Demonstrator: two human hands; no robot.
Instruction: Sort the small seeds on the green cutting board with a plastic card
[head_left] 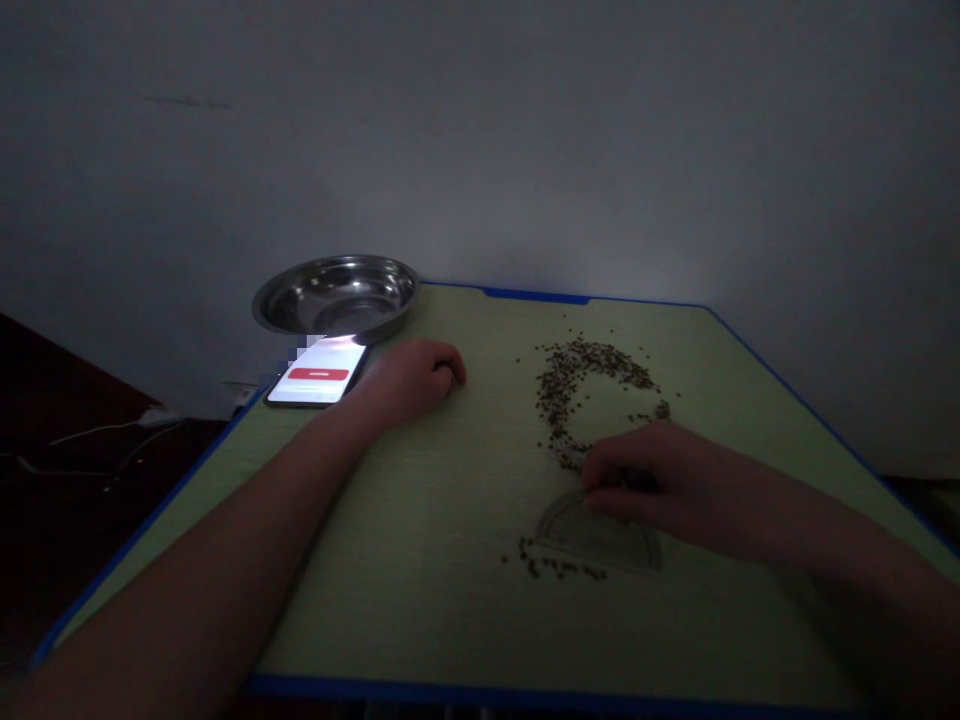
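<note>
My right hand [637,475] is closed, its thumb and fingertips pinched at the curved edge of a clear protractor [600,545]. The protractor lies close to the table surface, with its straight edge facing me. Along that edge is a short scatter of small dark grains [559,568]. Beyond the hand, more grains form a thick curved band [556,390], open on the right side. My left hand [420,378] rests on the table as a loose fist, with nothing visible in it. Its wrist is beside a lit phone [319,375].
A shiny metal basin [337,300] stands at the back left corner, just behind the phone. The pale green table [420,560] has a blue rim and stands against a grey wall [525,150]. White cables [112,430] lie beyond its left side. The room is dim.
</note>
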